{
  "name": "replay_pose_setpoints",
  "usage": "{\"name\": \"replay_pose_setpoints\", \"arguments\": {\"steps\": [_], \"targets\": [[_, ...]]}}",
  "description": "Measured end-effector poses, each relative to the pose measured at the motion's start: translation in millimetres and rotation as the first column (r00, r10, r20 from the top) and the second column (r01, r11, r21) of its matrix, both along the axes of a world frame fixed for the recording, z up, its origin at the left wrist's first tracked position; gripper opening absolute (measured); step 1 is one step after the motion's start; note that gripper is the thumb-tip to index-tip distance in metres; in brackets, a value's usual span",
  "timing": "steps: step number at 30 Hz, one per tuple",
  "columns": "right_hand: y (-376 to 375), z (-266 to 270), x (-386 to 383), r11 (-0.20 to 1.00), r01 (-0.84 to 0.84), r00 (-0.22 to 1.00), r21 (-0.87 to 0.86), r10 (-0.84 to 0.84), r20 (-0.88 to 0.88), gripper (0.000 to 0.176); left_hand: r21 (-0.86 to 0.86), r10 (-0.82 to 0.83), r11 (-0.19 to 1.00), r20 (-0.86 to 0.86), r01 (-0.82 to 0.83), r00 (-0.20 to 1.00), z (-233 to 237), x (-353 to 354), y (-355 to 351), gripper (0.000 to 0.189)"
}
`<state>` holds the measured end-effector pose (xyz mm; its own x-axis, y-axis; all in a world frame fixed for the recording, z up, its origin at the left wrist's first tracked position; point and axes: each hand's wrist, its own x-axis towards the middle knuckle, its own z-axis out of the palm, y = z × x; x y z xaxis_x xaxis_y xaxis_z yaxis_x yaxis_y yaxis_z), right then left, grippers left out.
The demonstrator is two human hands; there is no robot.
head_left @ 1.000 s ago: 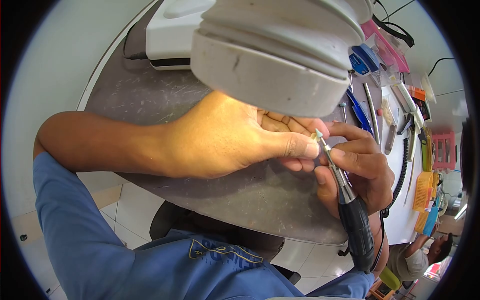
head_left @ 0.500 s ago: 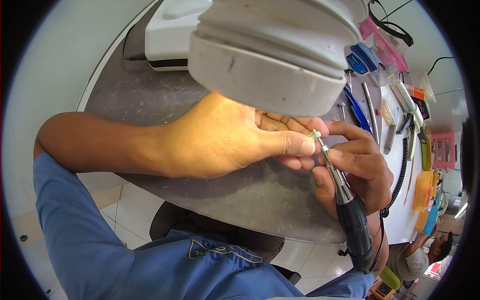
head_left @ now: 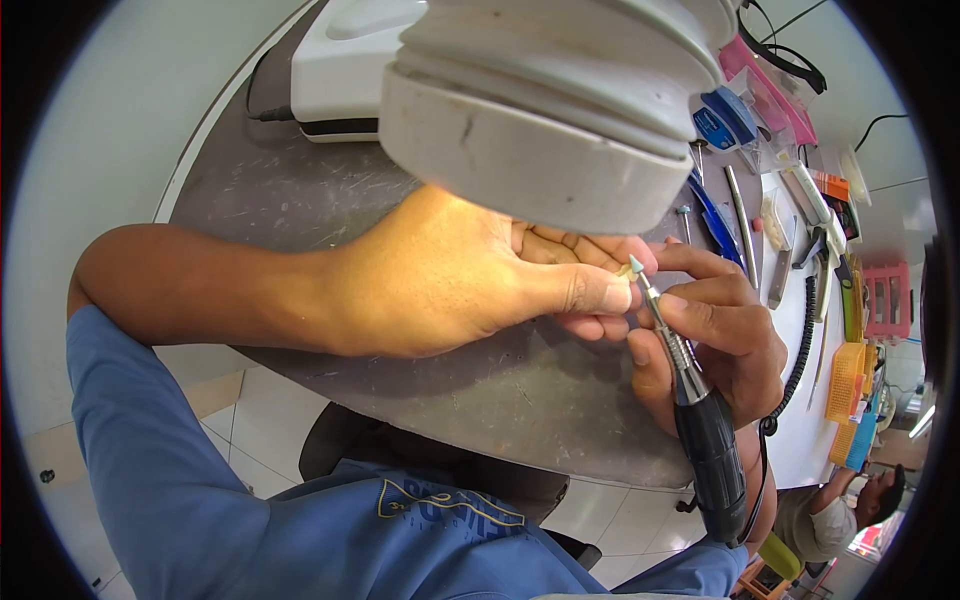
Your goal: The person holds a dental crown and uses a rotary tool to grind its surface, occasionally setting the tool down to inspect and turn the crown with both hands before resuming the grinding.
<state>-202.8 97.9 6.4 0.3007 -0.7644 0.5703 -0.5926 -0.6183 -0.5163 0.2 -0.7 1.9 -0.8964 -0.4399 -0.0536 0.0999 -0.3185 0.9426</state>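
My left hand reaches across the bench with its thumb and forefinger pinched on a small cream-coloured piece, mostly covered by the fingertips. In my right hand is a rotary handpiece with a black grip and a silver nose, held like a pen. Its pale green cone-shaped grinding bit overlaps the edge of the cream piece in this view. Fingers of both hands meet close around the bit. A black cord runs from the handpiece's rear end.
A large white ribbed hood hangs just above my hands. Behind it stands a white box-shaped device. Hand tools, including a blue-handled one, lie to the right, near a coiled black cable. Another person is at far right.
The bit has shifted slightly at the cream piece, and its cone shape now shows more fully. My right thumb and the handpiece have moved a little; my left hand stays nearly still.
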Motion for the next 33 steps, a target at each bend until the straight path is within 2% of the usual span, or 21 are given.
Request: {"name": "replay_pose_setpoints", "arguments": {"steps": [2, 6, 8, 11, 17, 19, 25, 29, 31, 33], "targets": [[-1, 4, 0, 1.0, -0.023, 0.996, -0.002, 0.023, -0.084, 0.029, 0.005, 0.005, 1.0, -0.015, -0.005, 1.0, 1, 0, 0, 0.035], [-3, -2, 0, 1.0, 0.003, 1.0, -0.021, -0.003, -0.01, 0.029, 0.002, 0.002, 1.0, -0.007, -0.002, 1.0, 0, 0, 0, 0.035], [-10, 2, 2, 0.986, -0.014, 0.998, -0.164, 0.004, -0.061, 0.03, -0.002, 0.007, 1.0, -0.011, -0.007, 1.0, 0, 0, 0, 0.034], [-11, -4, 1, 0.979, 0.026, 0.999, -0.2, -0.03, -0.018, 0.03, -0.001, -0.004, 1.0, 0.006, 0.004, 1.0, 0, 0, -1, 0.034], [-10, -6, -2, 0.975, 0.05, 0.998, -0.217, -0.042, 0.042, 0.029, 0.043, -0.016, 0.999, -0.026, 0.017, 1.0, -4, 1, -1, 0.034], [-10, -5, -2, 0.976, 0.043, 0.999, -0.215, -0.036, 0.034, 0.029, -0.066, 0.033, 0.997, -0.024, -0.034, 0.999, -5, 1, -2, 0.033], [-11, -5, -2, 0.979, 0.027, 0.999, -0.204, -0.018, 0.048, 0.029, -0.124, 0.044, 0.991, -0.004, -0.044, 0.999, -2, 0, -2, 0.032], [-13, -4, -2, 0.975, 0.006, 0.999, -0.222, 0.002, 0.035, 0.029, -0.114, 0.063, 0.992, 0.014, -0.061, 0.998, 2, 1, -1, 0.031], [-14, -3, 0, 0.976, 0.015, 1.0, -0.218, -0.009, 0.028, 0.028, -0.034, 0.055, 0.998, 0.027, -0.054, 0.998, 2, 2, -1, 0.031], [-14, -4, 1, 0.976, 0.022, 1.0, -0.215, -0.018, 0.021, 0.028, -0.056, 0.048, 0.997, 0.028, -0.047, 0.998, 1, 2, -2, 0.032]]}}
